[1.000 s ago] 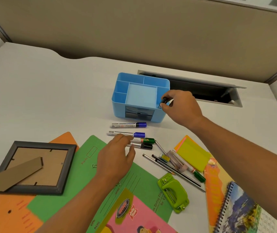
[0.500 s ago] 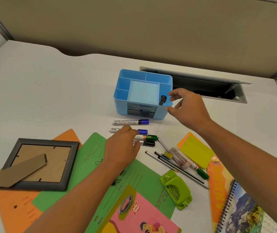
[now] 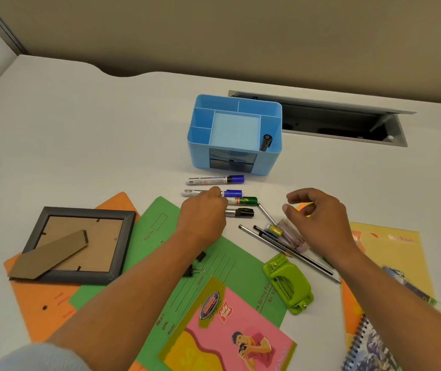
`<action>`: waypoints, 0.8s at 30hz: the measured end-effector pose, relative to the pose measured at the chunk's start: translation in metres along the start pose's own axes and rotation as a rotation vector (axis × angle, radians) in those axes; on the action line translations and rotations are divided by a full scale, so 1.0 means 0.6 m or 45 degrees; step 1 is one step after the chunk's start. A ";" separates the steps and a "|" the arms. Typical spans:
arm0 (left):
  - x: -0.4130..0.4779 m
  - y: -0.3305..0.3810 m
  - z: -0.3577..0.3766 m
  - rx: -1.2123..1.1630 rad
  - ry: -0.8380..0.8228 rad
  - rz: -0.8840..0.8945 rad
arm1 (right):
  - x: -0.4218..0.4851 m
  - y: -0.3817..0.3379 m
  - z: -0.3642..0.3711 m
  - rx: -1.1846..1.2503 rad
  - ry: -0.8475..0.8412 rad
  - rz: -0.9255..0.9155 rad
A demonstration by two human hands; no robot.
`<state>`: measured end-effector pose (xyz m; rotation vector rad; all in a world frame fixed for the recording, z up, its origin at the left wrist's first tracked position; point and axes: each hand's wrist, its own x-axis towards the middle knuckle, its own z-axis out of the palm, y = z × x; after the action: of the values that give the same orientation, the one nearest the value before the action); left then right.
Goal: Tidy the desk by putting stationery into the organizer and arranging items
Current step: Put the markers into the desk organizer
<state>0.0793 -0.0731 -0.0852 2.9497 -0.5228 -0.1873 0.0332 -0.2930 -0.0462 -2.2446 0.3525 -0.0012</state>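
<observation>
The blue organizer (image 3: 272, 163) stands at mid-desk with a black marker (image 3: 265, 142) upright in its front right compartment. In front of it lie a blue-capped marker (image 3: 215, 180), a second blue-capped marker (image 3: 231, 193), a green marker (image 3: 244, 201) and a black marker (image 3: 242, 212). My left hand (image 3: 203, 218) curls its fingertips onto the second blue-capped marker, thumb near the green one. My right hand (image 3: 318, 220) hovers with relaxed fingers, holding nothing, over several pencils (image 3: 264, 238) and a yellow pad.
A dark picture frame (image 3: 80, 242) lies face down on an orange folder at the left. A green folder (image 3: 160, 236), binder clip (image 3: 195, 266), pink booklet (image 3: 227, 330), green hole punch (image 3: 288, 285) and spiral calendar (image 3: 374, 344) fill the front. An open cable hatch (image 3: 334, 124) lies behind the organizer.
My right hand let go of the black marker in the organizer and drew back down over the pencils. My left hand stayed on the markers.
</observation>
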 end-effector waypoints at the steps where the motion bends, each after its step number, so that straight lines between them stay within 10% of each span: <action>1: -0.001 0.001 -0.003 0.006 -0.005 0.006 | -0.005 0.002 0.002 0.013 -0.004 0.014; 12: -0.048 0.041 -0.060 -0.499 0.411 -0.017 | -0.027 -0.063 -0.014 0.459 -0.323 0.065; 24: -0.048 0.048 -0.109 -0.849 0.615 -0.138 | 0.034 -0.152 -0.122 0.426 0.052 -0.452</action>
<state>0.0524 -0.0825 -0.0132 2.2516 -0.1772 0.2839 0.0673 -0.2981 0.0676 -1.9480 -0.0292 -0.2738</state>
